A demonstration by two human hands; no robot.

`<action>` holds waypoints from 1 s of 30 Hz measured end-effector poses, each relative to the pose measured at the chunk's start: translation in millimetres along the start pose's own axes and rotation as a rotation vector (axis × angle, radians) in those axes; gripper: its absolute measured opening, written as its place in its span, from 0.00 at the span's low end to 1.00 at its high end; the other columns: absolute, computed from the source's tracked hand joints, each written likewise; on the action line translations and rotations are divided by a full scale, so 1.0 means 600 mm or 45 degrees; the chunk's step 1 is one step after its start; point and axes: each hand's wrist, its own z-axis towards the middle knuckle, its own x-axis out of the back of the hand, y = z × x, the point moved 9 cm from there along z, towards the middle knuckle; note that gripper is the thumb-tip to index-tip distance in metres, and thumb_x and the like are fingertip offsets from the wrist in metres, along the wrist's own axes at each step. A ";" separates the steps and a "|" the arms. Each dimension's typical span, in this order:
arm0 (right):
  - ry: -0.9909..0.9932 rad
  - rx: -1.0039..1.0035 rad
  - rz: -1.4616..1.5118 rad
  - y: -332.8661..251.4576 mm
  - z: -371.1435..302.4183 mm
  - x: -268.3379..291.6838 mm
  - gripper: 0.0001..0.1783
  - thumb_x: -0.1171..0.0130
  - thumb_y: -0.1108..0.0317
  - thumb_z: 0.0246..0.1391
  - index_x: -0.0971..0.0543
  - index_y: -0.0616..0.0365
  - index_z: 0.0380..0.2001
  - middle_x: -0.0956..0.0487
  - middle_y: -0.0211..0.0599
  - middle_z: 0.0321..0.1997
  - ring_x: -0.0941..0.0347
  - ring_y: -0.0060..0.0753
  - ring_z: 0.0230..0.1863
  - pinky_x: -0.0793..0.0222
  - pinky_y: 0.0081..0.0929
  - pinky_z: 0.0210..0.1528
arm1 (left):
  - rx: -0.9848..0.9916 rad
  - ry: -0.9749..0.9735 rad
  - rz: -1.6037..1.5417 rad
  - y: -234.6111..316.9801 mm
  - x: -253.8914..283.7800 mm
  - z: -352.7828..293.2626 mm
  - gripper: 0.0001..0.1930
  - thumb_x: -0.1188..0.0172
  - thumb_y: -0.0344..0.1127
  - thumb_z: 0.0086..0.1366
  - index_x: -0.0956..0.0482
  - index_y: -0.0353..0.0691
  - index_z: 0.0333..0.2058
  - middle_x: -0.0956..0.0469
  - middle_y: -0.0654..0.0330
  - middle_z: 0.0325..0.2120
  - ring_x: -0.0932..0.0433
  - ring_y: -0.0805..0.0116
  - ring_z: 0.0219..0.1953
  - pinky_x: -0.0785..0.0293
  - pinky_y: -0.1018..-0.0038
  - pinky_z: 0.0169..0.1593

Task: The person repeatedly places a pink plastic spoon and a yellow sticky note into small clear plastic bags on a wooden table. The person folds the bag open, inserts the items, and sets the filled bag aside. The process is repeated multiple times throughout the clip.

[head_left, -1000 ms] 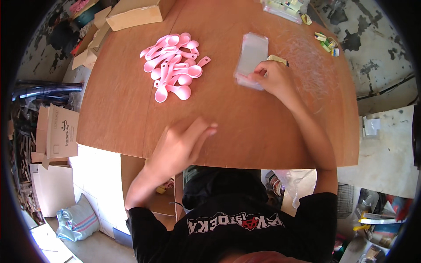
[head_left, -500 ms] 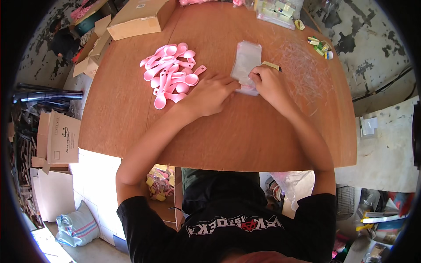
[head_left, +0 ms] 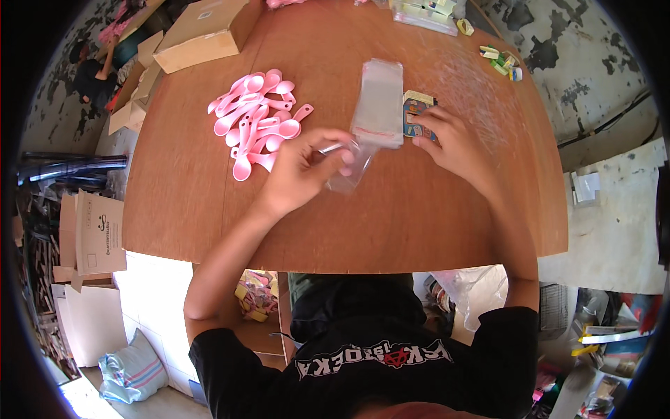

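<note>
My left hand [head_left: 307, 167] pinches a clear plastic bag [head_left: 347, 171], which hangs from its fingers over the table. Just beyond lies a stack of clear plastic bags [head_left: 379, 105] with a reddish strip near its near end. Against the right side of that stack are dark blue printed cards [head_left: 412, 124] with a yellow top edge. My right hand [head_left: 447, 136] has its fingers curled over them, with the thumb at their near edge; how many cards it grips cannot be seen. Left of the bags is a pile of pink plastic spoons [head_left: 262, 119].
Clear plastic strips [head_left: 471, 98] lie scattered on the wooden table [head_left: 335, 237]. Small yellow and green pieces [head_left: 502, 64] and a clear container [head_left: 426, 17] sit at the far right. A cardboard box [head_left: 202, 38] stands far left. Another person [head_left: 94, 80] is beyond.
My left hand has drawn a clear bag off the stack, lifting it toward me and left. My right hand has moved off the stack onto the printed cards at its right.
</note>
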 end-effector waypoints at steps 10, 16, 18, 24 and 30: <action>-0.061 -0.068 -0.021 0.065 -0.019 -0.042 0.12 0.36 0.72 0.50 0.19 0.60 0.40 0.18 0.44 0.38 0.22 0.49 0.38 0.26 0.37 0.43 | 0.506 -0.046 -0.895 -0.043 0.003 -0.027 0.31 0.42 0.47 0.68 0.39 0.34 0.61 0.27 0.52 0.52 0.20 0.64 0.47 0.20 0.69 0.47; 0.383 -0.127 -0.125 0.022 -0.018 0.041 0.07 0.37 0.74 0.51 0.19 0.58 0.35 0.20 0.43 0.32 0.22 0.47 0.32 0.26 0.36 0.37 | 0.425 0.047 -0.707 -0.058 0.028 -0.023 0.19 0.43 0.38 0.70 0.31 0.34 0.55 0.22 0.53 0.46 0.18 0.67 0.41 0.19 0.71 0.45; 0.754 -0.048 -0.066 -0.008 -0.036 0.100 0.06 0.37 0.75 0.54 0.19 0.62 0.36 0.18 0.41 0.31 0.21 0.37 0.30 0.26 0.27 0.34 | 0.477 0.124 -0.743 -0.062 0.030 -0.024 0.11 0.44 0.36 0.70 0.23 0.34 0.45 0.17 0.54 0.37 0.16 0.67 0.35 0.17 0.73 0.41; 0.742 -0.167 0.797 -0.056 -0.021 0.113 0.06 0.38 0.75 0.58 0.19 0.66 0.38 0.17 0.33 0.34 0.24 0.17 0.33 0.28 0.19 0.36 | 0.518 0.049 -0.441 -0.041 0.005 -0.029 0.13 0.41 0.35 0.68 0.20 0.31 0.44 0.17 0.55 0.37 0.17 0.71 0.35 0.19 0.74 0.41; 0.669 -0.084 0.819 -0.087 0.006 0.095 0.05 0.38 0.75 0.57 0.18 0.64 0.37 0.17 0.33 0.32 0.26 0.17 0.31 0.30 0.18 0.34 | 0.362 -0.127 -0.167 -0.010 -0.026 -0.033 0.13 0.38 0.34 0.66 0.19 0.29 0.43 0.17 0.59 0.34 0.19 0.76 0.35 0.24 0.81 0.40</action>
